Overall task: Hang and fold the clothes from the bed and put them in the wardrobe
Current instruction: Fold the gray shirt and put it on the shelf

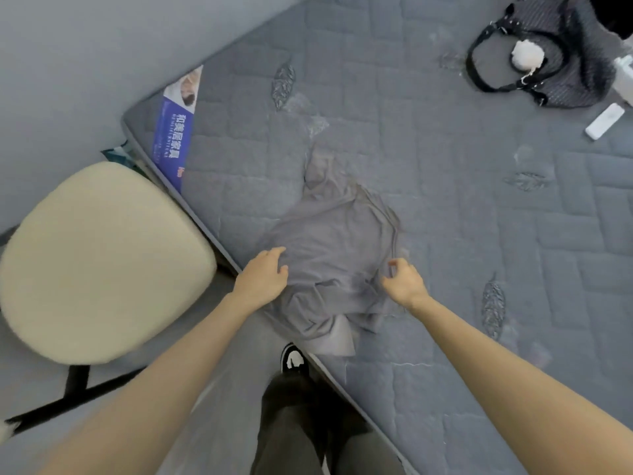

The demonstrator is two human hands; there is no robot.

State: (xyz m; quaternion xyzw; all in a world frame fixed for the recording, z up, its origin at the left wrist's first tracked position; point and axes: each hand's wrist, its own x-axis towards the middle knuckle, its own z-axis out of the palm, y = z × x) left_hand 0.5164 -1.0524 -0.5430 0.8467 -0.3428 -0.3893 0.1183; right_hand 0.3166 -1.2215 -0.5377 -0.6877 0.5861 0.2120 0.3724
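Note:
A grey T-shirt (pixel 337 248) lies crumpled on the grey quilted mattress (pixel 445 200), near the bed's front edge, with one part hanging over that edge. My left hand (pixel 262 277) rests on the shirt's left side with fingers spread and slightly bent. My right hand (pixel 404 281) is at the shirt's right edge, where its thumb and fingers pinch the fabric. The wardrobe is not in view.
A cream-cushioned chair (pixel 99 262) stands left of the bed, close to my left arm. A black handbag (pixel 548 53) with a white pom-pom and a white remote (pixel 604 121) lie at the far right of the mattress. My legs and one shoe (pixel 294 358) stand against the bed edge.

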